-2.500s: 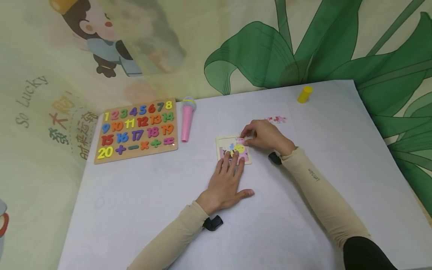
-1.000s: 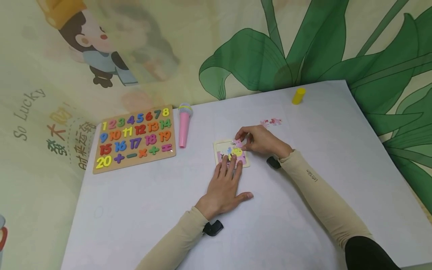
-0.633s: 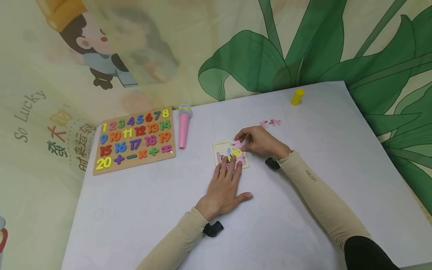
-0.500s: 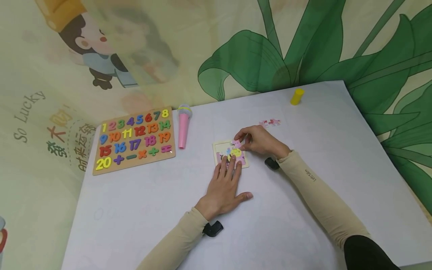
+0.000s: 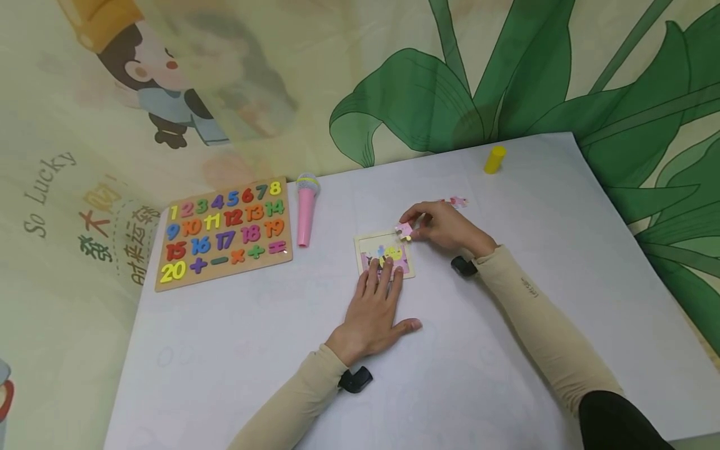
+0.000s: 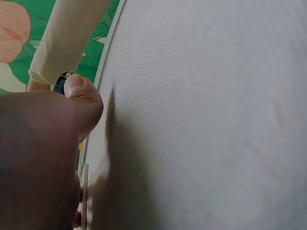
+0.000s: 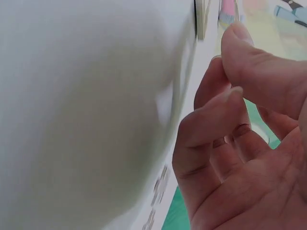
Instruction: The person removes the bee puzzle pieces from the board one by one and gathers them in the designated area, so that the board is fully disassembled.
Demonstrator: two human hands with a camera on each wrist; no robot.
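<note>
In the head view my right hand (image 5: 444, 226) pinches a small pink jigsaw piece (image 5: 404, 231) just above the upper right corner of a square puzzle tray (image 5: 357, 250). My left hand (image 5: 374, 315) lies flat, its straight fingertips resting on the lower part of that tray. Pink, yellow and blue pieces (image 5: 395, 253) fill the tray's lower part, while its upper part shows bare board. In the right wrist view the thumb (image 7: 273, 76) and index finger of my right hand are bent toward each other. Loose pink pieces (image 5: 459, 202) lie behind my right hand, partly covered by it.
At the left stands a wooden number board (image 5: 225, 231) with coloured numerals. A pink toy microphone (image 5: 305, 209) lies beside it. Toward the back right is a yellow cylinder (image 5: 495, 160). A printed wall covering (image 5: 410, 100) rises behind the white table (image 5: 253, 350).
My right hand has lifted the pink piece out of the tray's upper right corner and moved slightly right and back with it. My left hand stays in place on the tray.
</note>
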